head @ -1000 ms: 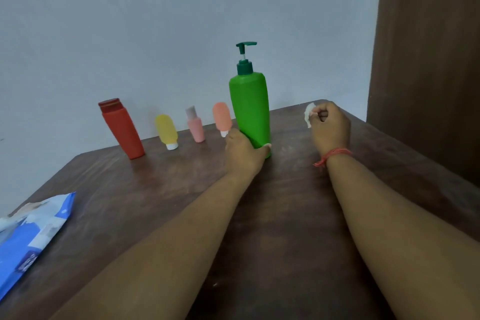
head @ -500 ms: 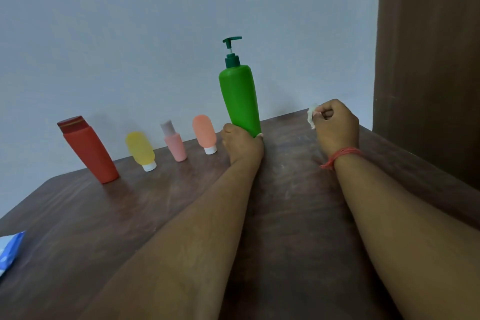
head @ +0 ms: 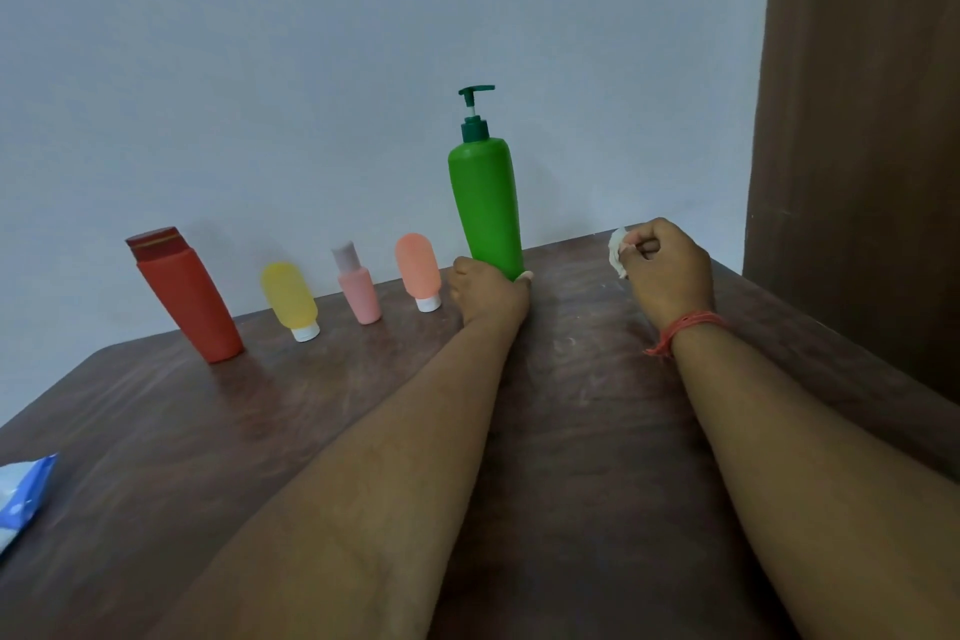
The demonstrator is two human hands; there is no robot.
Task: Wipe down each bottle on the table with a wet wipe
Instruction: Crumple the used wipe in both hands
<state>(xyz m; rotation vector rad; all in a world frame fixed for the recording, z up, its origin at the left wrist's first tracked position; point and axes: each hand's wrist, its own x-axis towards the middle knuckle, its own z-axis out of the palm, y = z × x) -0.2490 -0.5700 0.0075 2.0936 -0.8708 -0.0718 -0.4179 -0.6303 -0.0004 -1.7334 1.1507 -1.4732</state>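
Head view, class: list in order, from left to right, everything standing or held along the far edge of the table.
Red bottle → yellow bottle → pink bottle → peach bottle → green pump bottle, gripped by the left hand → wet wipe, pinched in the right hand.

Beside the green pump bottle [head: 485, 208] are standing peach [head: 418, 270], pink [head: 358, 288], yellow [head: 289, 295] and red [head: 187, 299] bottles; the table [head: 156, 431] is showing dark brown woodgrain.

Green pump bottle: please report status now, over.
Left hand grips tall green plastic pump bottle at base. Right hand pinches crumpled white wet wipe, apart from bottle. Nothing between them.
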